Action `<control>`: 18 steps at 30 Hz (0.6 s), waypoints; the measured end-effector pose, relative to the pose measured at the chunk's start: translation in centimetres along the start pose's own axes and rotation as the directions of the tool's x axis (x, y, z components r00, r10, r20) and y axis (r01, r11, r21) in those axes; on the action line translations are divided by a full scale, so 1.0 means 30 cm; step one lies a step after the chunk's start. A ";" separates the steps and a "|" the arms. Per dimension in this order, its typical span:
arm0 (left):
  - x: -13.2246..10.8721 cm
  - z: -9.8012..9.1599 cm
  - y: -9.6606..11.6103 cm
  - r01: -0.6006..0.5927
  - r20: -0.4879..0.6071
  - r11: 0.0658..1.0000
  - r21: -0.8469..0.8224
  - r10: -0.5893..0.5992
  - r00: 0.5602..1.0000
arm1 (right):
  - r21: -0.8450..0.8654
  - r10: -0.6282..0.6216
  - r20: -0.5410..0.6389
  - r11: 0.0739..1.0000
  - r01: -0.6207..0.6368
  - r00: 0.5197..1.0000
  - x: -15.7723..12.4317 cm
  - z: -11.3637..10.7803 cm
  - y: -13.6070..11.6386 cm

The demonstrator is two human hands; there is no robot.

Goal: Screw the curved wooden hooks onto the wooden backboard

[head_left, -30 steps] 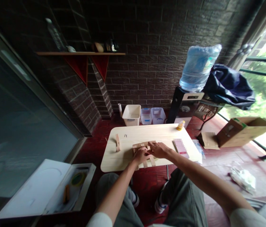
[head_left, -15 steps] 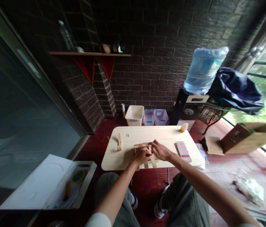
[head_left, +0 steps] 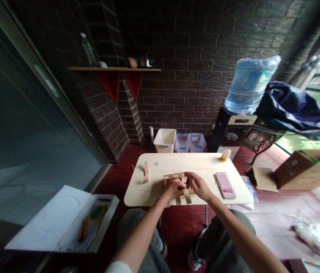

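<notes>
A woven piece of flat light-brown strips lies near the front edge of the table, with loose strip ends hanging toward me. My left hand rests over its middle, fingers closed at the weave. What they pinch looks like one of the strips, though the hand covers most of it. At the piece's right side, my right hand has its fingers bent down close to the left fingertips. Anything between those fingers is hidden.
On the table are a separate brown strip piece, small dark bits, a pinkish box and a yellow-capped bottle. An open white case is at left. Bins and a water dispenser stand behind.
The whole view has shifted slightly. My right hand's fingers have drawn in and bent down toward the left fingertips at the weave. My left hand stays over the piece.
</notes>
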State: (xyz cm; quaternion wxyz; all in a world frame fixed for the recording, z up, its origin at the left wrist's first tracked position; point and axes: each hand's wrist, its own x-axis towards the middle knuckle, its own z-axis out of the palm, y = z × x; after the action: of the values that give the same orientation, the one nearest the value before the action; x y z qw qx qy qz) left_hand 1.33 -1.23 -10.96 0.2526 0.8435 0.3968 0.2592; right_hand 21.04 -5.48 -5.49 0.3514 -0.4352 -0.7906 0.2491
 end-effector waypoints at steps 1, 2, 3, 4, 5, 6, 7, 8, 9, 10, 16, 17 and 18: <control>0.000 -0.001 0.003 0.002 -0.004 1.000 0.001 -0.002 1.000 | 0.045 -0.005 -0.023 0.999 0.006 1.000 0.000 -0.006 0.001; 0.000 -0.002 0.005 0.006 -0.008 1.000 -0.002 -0.006 1.000 | 0.083 -0.006 -0.031 0.997 0.009 0.999 0.001 -0.013 0.001; 0.000 -0.003 0.008 0.011 -0.011 1.000 -0.008 -0.011 1.000 | 0.111 -0.005 -0.029 0.994 0.008 1.000 0.001 -0.019 0.001; 0.000 -0.003 0.009 0.015 -0.013 1.000 -0.014 -0.015 1.000 | 0.122 -0.008 -0.016 0.992 0.009 1.000 0.001 -0.026 0.000; 0.001 -0.003 0.010 0.020 -0.014 1.000 -0.018 -0.020 1.000 | 0.127 -0.012 -0.002 0.992 0.012 1.000 0.001 -0.034 -0.002; 0.001 -0.002 0.010 0.023 -0.016 1.000 -0.020 -0.023 1.000 | 0.128 -0.019 0.007 0.992 0.018 1.000 0.002 -0.042 -0.004; 0.001 -0.002 0.010 0.023 -0.017 0.999 -0.022 -0.024 1.000 | 0.120 -0.029 0.013 0.992 0.028 0.999 0.002 -0.050 -0.007; 0.002 -0.001 0.010 0.022 -0.015 0.999 -0.024 -0.022 1.000 | 0.103 -0.043 0.016 0.994 0.041 0.999 0.004 -0.059 -0.009; 0.003 -0.001 0.009 0.018 -0.010 1.000 -0.024 -0.018 1.000 | 0.075 -0.059 0.019 0.996 0.058 0.998 0.005 -0.068 -0.012; 0.004 0.000 0.008 0.012 -0.004 1.000 -0.025 -0.012 1.000 | 0.041 -0.077 0.024 0.996 0.076 0.997 0.007 -0.076 -0.015; 0.009 0.012 -0.004 0.026 -0.017 1.000 -0.002 -0.026 1.000 | 0.004 -0.044 0.050 0.999 0.044 0.998 0.014 -0.091 -0.022; 0.009 0.014 -0.006 0.026 -0.016 1.000 -0.004 -0.026 1.000 | 0.012 -0.027 0.041 1.000 0.027 0.999 0.016 -0.088 -0.021; 0.009 0.015 -0.007 0.023 -0.015 1.000 -0.007 -0.024 1.000 | 0.011 -0.016 0.028 1.000 0.016 0.999 0.018 -0.084 -0.020</control>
State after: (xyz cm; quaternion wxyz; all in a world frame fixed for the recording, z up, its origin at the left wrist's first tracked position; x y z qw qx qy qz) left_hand 1.66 -0.99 -11.36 0.2556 0.8359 0.4077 0.2640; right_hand 22.48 -5.09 -3.30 0.3445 -0.4232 -0.7976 0.2569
